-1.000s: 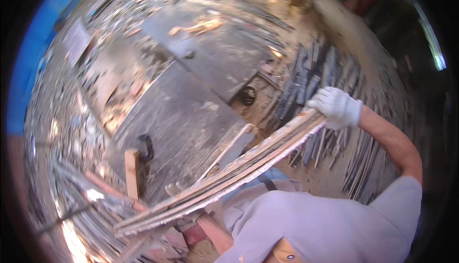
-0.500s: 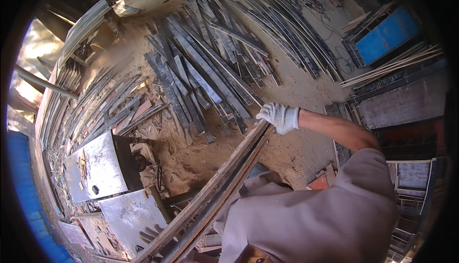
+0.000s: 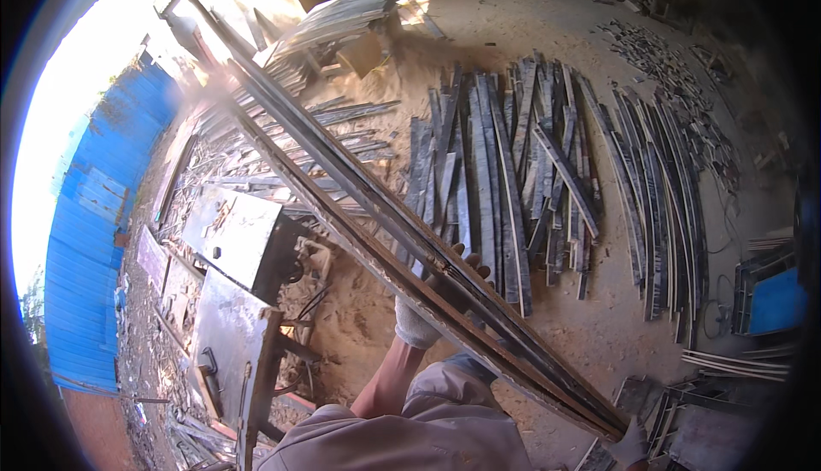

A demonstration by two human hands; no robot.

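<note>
A bundle of long, narrow wooden strips (image 3: 342, 206), dark with brown edges, runs diagonally from the upper left to the lower right in front of me. My left hand (image 3: 416, 324), in a pale knit glove, supports the bundle from beneath near its middle. Its fingers curl round to the far side, and the strips hide the palm. At the bundle's lower right end, my gloved right hand (image 3: 630, 445) grips the strips. Part of that hand is cut by the picture's dark rim.
A metal-topped machine table (image 3: 229, 334) stands at left. Ahead lies a large pile of dark strips (image 3: 487, 171), with another pile (image 3: 658, 206) to its right. Scrap wood (image 3: 282, 163) litters the left ground. A blue corrugated wall (image 3: 98, 248) rises far left.
The bundle has swung so its far end now points to the upper left. My right hand has gone to the lower right with its end, and my left hand has come into view beneath it.
</note>
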